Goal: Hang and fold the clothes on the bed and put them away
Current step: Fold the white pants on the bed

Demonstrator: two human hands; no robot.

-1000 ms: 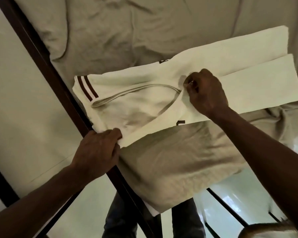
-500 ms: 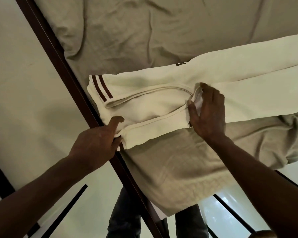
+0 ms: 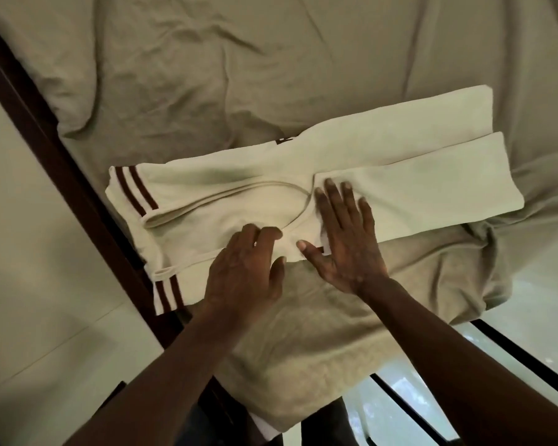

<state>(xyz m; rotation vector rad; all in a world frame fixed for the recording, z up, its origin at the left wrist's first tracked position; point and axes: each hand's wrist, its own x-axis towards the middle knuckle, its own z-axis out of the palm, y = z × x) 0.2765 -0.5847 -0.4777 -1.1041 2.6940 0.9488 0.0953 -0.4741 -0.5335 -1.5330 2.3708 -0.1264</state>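
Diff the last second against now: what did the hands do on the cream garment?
The left hand let go of the near corner and slid right to the middle of the cream garment. The right hand released its pinch at the fold and now lies flat, fingers spread. Unchanged: the garment stays folded lengthwise on the bed sheet.

You get a dim, slightly soft view, faint shadow beside the right hand (image 3: pixel 345 239), glare on the glossy floor (image 3: pixel 535 284).
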